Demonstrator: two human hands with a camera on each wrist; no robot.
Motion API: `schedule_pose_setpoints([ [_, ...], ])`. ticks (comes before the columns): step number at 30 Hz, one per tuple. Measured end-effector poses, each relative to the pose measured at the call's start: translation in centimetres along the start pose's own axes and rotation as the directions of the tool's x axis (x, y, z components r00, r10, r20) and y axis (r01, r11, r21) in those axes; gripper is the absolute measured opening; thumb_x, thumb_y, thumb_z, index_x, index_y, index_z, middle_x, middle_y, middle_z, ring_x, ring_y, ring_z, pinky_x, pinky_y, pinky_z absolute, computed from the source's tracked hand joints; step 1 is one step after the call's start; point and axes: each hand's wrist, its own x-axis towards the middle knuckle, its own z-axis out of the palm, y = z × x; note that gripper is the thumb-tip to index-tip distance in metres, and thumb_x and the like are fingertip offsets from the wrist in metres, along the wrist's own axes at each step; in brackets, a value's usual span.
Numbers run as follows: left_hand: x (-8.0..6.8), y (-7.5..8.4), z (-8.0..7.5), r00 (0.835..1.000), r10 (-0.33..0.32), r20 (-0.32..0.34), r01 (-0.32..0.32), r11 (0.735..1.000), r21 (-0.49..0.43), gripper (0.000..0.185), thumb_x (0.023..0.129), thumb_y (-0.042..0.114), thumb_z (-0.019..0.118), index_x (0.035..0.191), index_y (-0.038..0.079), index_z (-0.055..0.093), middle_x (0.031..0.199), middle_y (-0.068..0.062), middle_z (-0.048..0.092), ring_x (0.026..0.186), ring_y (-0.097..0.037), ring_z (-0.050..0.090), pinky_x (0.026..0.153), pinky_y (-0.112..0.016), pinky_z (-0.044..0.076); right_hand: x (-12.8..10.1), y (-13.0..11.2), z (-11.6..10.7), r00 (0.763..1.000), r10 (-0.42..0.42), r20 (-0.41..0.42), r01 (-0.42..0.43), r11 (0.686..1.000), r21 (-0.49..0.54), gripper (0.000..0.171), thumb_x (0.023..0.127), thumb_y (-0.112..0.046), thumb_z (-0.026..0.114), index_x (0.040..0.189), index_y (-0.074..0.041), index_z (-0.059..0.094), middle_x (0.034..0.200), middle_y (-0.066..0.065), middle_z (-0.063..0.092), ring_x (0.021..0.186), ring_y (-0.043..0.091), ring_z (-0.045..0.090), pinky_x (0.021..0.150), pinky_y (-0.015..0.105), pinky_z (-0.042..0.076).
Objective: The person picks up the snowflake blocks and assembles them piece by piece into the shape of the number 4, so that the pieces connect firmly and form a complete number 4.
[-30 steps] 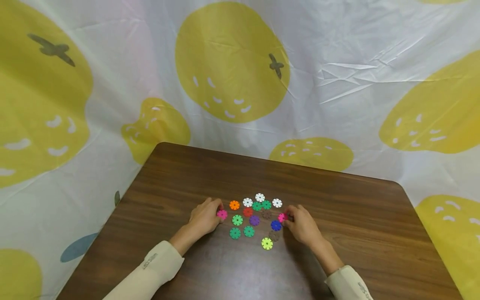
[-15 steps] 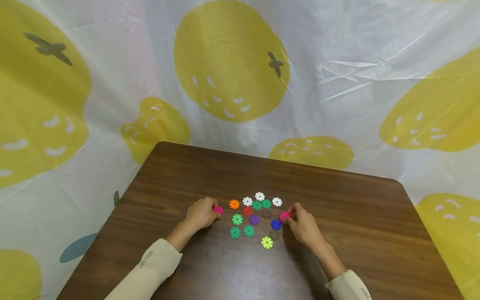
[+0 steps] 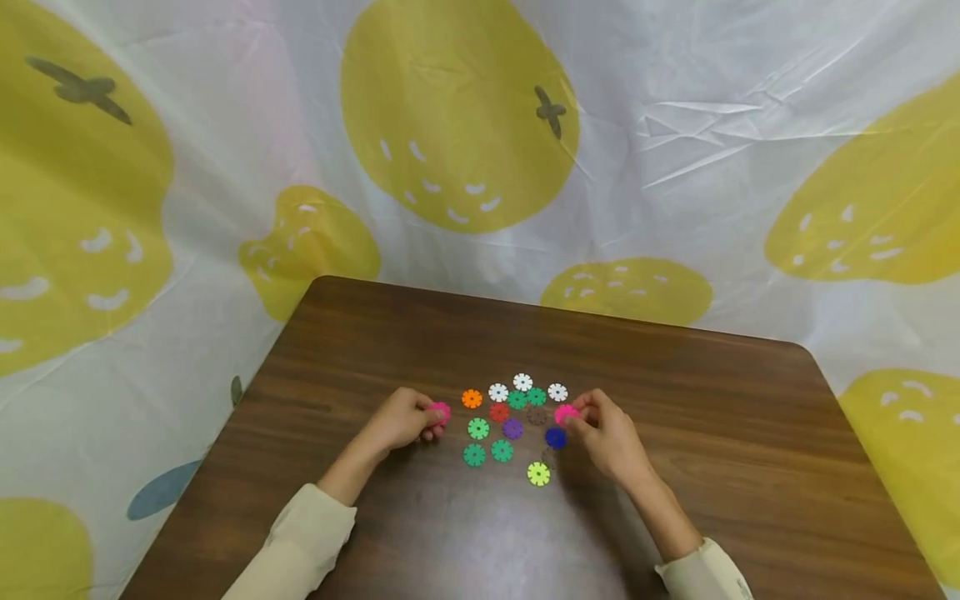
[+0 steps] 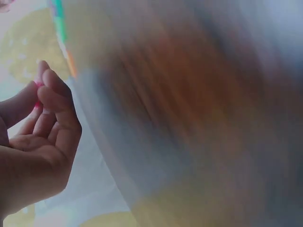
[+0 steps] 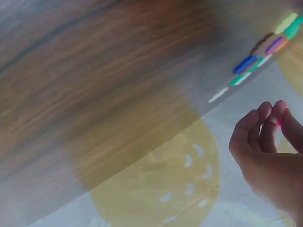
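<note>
My left hand (image 3: 401, 418) pinches a pink notched disc (image 3: 439, 413) between thumb and fingers, left of a loose group of similar discs. On the group's right side, my right hand (image 3: 611, 437) pinches a second pink notched disc (image 3: 566, 414). In the left wrist view the left hand (image 4: 45, 127) shows only a sliver of pink between thumb and fingertips. The right wrist view likewise gives the right hand (image 5: 270, 151) with a thin pink edge at its fingertips. Nearest the right hand lies a blue disc (image 3: 556, 438); nearest the left, an orange disc (image 3: 472, 399).
Several more notched discs lie flat between the hands, among them a purple disc (image 3: 512, 429), a red disc (image 3: 498, 412), a white disc (image 3: 522, 382) and a yellow-green disc (image 3: 538, 474). The brown wooden table (image 3: 720, 417) is backed by a fruit-print cloth (image 3: 465, 108).
Both pink discs have come up off the table in the hands. The left hand has moved slightly left and turned its disc outward. The other discs have stayed in place.
</note>
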Motion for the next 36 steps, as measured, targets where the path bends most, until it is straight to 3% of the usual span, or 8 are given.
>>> schedule_pose_setpoints([
  [5,-1.1,0.3,0.1,0.997,-0.002,0.075,0.018,0.976,-0.218,0.023,0.102,0.009,0.061,0.108,-0.010,0.073,0.079,-0.005,0.076,0.066,-0.010,0.060,0.059,-0.021,0.047,-0.8,-1.4,0.1,1.000,0.007,0.007,-0.008,0.997,0.077,0.017,0.099,-0.013,0.068,0.112,-0.005,0.060,0.084,0.007,0.073,0.078,0.014,0.058,0.071,0.024,0.044],
  [11,-2.3,1.3,0.7,0.993,0.015,0.119,0.032,0.923,-0.384,0.026,0.102,0.014,0.063,0.108,-0.010,0.071,0.080,0.003,0.074,0.070,-0.010,0.061,0.060,-0.020,0.048,-1.7,-2.9,-0.3,0.999,-0.042,-0.009,0.043,0.987,0.154,0.020,0.100,-0.016,0.069,0.114,-0.005,0.061,0.087,0.016,0.074,0.076,0.014,0.061,0.070,0.023,0.045],
  [14,-2.8,2.0,1.0,0.989,0.032,0.142,0.034,0.896,-0.442,0.029,0.102,0.014,0.063,0.112,-0.012,0.069,0.080,0.004,0.072,0.071,-0.009,0.061,0.059,-0.019,0.048,-2.2,-3.8,-0.5,0.998,-0.058,-0.025,0.061,0.984,0.166,0.019,0.099,-0.016,0.070,0.113,-0.006,0.062,0.085,0.013,0.075,0.076,0.015,0.063,0.068,0.023,0.046],
  [20,-4.0,3.3,1.9,0.988,0.062,0.144,0.012,0.887,-0.461,0.030,0.102,0.013,0.062,0.112,-0.014,0.068,0.076,0.005,0.070,0.069,-0.008,0.059,0.056,-0.017,0.046,-3.3,-5.3,-0.8,0.996,-0.077,-0.044,0.083,0.983,0.166,0.018,0.099,-0.020,0.070,0.113,-0.010,0.064,0.083,0.002,0.076,0.077,0.012,0.064,0.070,0.022,0.047],
  [25,-4.7,4.0,2.6,0.989,0.098,0.110,-0.037,0.887,-0.460,0.025,0.101,0.014,0.064,0.101,-0.010,0.070,0.074,0.004,0.069,0.064,-0.008,0.056,0.055,-0.017,0.044,-4.0,-6.3,-0.9,0.990,-0.117,-0.076,0.128,0.979,0.157,0.016,0.099,-0.014,0.069,0.113,-0.010,0.063,0.085,0.007,0.076,0.077,0.006,0.065,0.069,0.021,0.049],
  [32,-5.5,5.4,3.0,0.989,0.134,0.066,-0.091,0.889,-0.448,0.029,0.098,0.016,0.067,0.095,-0.012,0.069,0.071,0.004,0.071,0.061,-0.007,0.054,0.054,-0.017,0.043,-4.7,-7.3,-0.8,0.970,-0.205,-0.127,0.224,0.962,0.155,0.014,0.101,-0.013,0.067,0.114,-0.011,0.062,0.086,0.005,0.076,0.075,0.003,0.066,0.053,0.023,0.045],
  [36,-5.8,5.9,3.1,0.990,0.131,0.045,-0.097,0.888,-0.450,0.025,0.098,0.017,0.067,0.090,-0.007,0.071,0.069,0.003,0.070,0.060,-0.008,0.054,0.054,-0.018,0.042,-4.9,-7.8,-0.6,0.952,-0.264,-0.156,0.286,0.947,0.143,0.013,0.102,-0.014,0.066,0.114,-0.011,0.062,0.086,0.002,0.077,0.076,0.002,0.067,0.051,0.022,0.050],
])
